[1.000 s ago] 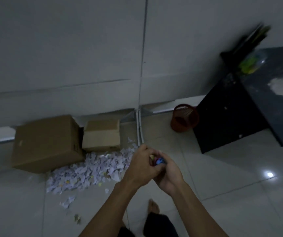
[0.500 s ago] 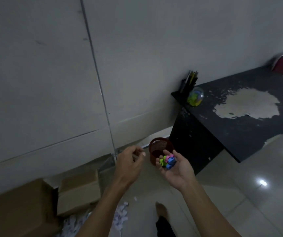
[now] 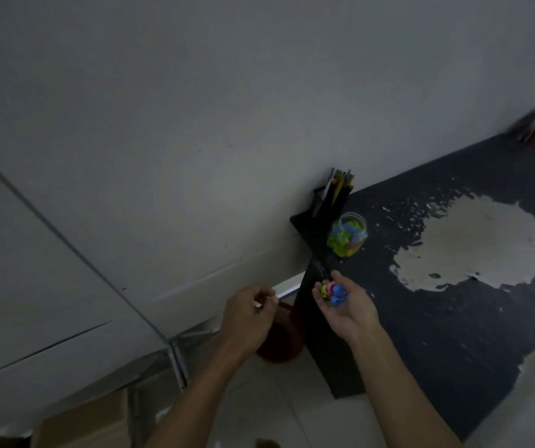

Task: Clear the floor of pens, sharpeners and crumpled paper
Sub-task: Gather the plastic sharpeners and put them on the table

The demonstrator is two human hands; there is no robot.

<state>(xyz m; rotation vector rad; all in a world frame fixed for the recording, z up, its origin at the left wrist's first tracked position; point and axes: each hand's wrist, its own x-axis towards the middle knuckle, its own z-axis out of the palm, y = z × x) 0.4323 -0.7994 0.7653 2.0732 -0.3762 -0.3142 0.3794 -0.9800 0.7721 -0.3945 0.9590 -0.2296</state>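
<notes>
Your right hand (image 3: 345, 305) lies palm up, fingers cupped under a small clutch of coloured sharpeners (image 3: 333, 291) so none spill, the clear jar (image 3: 347, 235) just beyond its fingertips, while your left hand (image 3: 249, 318) pinches something small and pale.

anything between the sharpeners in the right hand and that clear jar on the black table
Nothing visible. The right hand cups the small coloured sharpeners over the black table's edge, and the open-topped clear jar stands just beyond, bare tabletop between.
</notes>
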